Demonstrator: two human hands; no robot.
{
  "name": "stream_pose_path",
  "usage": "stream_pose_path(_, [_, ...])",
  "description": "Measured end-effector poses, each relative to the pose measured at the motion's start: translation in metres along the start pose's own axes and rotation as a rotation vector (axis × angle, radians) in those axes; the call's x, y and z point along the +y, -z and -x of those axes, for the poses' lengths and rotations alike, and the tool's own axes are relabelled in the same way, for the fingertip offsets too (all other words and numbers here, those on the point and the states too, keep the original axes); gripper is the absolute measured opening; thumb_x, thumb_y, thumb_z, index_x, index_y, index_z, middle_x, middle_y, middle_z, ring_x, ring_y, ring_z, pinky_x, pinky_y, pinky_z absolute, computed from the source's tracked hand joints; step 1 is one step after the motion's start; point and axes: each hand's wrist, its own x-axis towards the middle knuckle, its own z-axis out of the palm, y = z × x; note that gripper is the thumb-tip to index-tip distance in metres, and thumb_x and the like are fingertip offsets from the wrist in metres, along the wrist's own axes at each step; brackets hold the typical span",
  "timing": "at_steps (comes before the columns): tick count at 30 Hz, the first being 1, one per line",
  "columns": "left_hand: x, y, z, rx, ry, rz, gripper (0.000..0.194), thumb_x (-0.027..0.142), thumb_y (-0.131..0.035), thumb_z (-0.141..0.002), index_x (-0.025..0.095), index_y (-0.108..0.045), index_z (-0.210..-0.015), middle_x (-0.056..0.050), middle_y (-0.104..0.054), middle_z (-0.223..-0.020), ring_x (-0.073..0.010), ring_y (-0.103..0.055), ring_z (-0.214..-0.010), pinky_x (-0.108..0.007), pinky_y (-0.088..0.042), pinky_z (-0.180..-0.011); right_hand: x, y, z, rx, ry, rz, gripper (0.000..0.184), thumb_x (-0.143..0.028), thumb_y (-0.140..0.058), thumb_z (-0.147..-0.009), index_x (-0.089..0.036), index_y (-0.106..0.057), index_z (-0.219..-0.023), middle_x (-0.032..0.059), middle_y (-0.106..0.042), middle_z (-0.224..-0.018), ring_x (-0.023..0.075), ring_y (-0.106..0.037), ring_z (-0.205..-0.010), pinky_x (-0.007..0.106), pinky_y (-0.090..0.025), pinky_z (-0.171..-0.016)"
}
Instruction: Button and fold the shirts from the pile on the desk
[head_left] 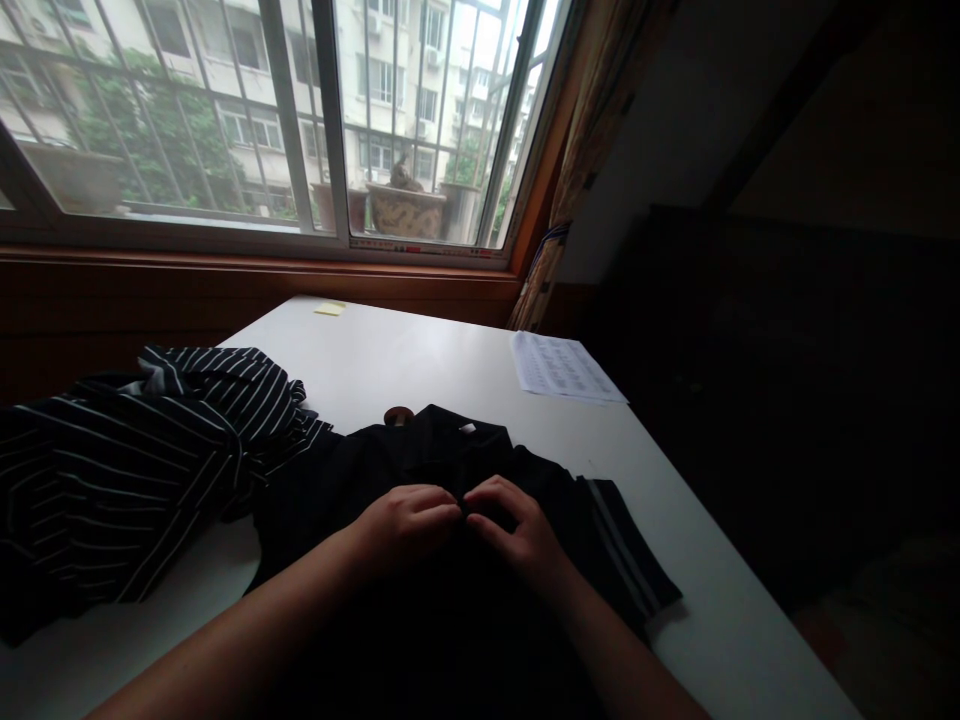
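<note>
The person is working with both hands at a small spot on the black, short-sleeved cloth garment (367, 460), which is lying on the white bench (405, 350) with its collar toward the window (420, 130). The left hand (416, 520) is curling inward, its fingertips bunching over the front of the garment. The right hand (521, 535) is facing it, thumb and forefinger bending toward each other with a gap between them. The fingertips of the two hands are nearly meeting below the small white label (468, 428); whether either is pinching cloth is not showing, as dark fabric is blending into shadow there.

For careful handling, one hand is probably best steadying the layer while the other is making small fingertip movements, with both wrists staying low so that the cloth is not lifting or twisting. Pulling sideways is likely risking creases around the collar. The grey-striped sleeve end (622, 550) is spreading out to the right of the garment, so the right forearm is needing some care not to drag it. The black-and-white striped cloth (150, 450) is bunching at the garment's left, close enough to be catching the left forearm.
</note>
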Motion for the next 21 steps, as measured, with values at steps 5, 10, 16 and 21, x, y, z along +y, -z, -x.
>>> stream_pose_path(5, [0.001, -0.004, 0.000, 0.050, 0.095, 0.136, 0.013, 0.015, -0.053, -0.095, 0.016, -0.066, -0.096, -0.008, -0.070, -0.088, -0.0139, -0.067, -0.072, -0.023, -0.053, -0.063, -0.001, 0.000, 0.001, -0.007, -0.001, -0.092, 0.012, -0.033, -0.070, -0.089, -0.022, -0.064, -0.092, 0.0041, -0.064, -0.095, 0.0198, -0.063, -0.090, 0.033, -0.052, -0.081])
stream_pose_path(10, [0.002, -0.006, -0.001, 0.072, 0.297, 0.391, 0.011, 0.010, -0.058, -0.085, 0.016, -0.067, -0.088, -0.007, -0.072, -0.087, -0.0147, -0.068, -0.074, -0.023, -0.053, -0.065, 0.002, -0.003, -0.002, 0.010, 0.008, -0.048, 0.010, -0.028, -0.071, -0.089, -0.022, -0.062, -0.088, 0.0039, -0.064, -0.093, 0.0192, -0.063, -0.088, 0.033, -0.051, -0.080])
stream_pose_path(16, [0.007, 0.003, -0.007, -0.046, 0.573, 0.539, 0.010, 0.022, -0.065, -0.085, 0.014, -0.071, -0.086, -0.005, -0.072, -0.080, -0.0151, -0.067, -0.071, -0.024, -0.049, -0.065, 0.003, -0.005, -0.002, 0.018, 0.037, 0.014, 0.007, -0.023, -0.071, -0.087, -0.022, -0.064, -0.088, 0.0037, -0.065, -0.094, 0.0190, -0.064, -0.090, 0.033, -0.052, -0.080])
stream_pose_path(21, [0.006, 0.000, -0.008, -0.087, 0.728, 0.568, 0.016, 0.029, -0.071, -0.083, 0.014, -0.069, -0.083, -0.001, -0.068, -0.072, -0.0125, -0.060, -0.065, -0.022, -0.043, -0.057, 0.005, -0.008, 0.000, 0.006, 0.052, 0.061, 0.008, -0.019, -0.071, -0.086, -0.022, -0.064, -0.089, 0.0038, -0.063, -0.096, 0.0190, -0.063, -0.091, 0.033, -0.052, -0.082])
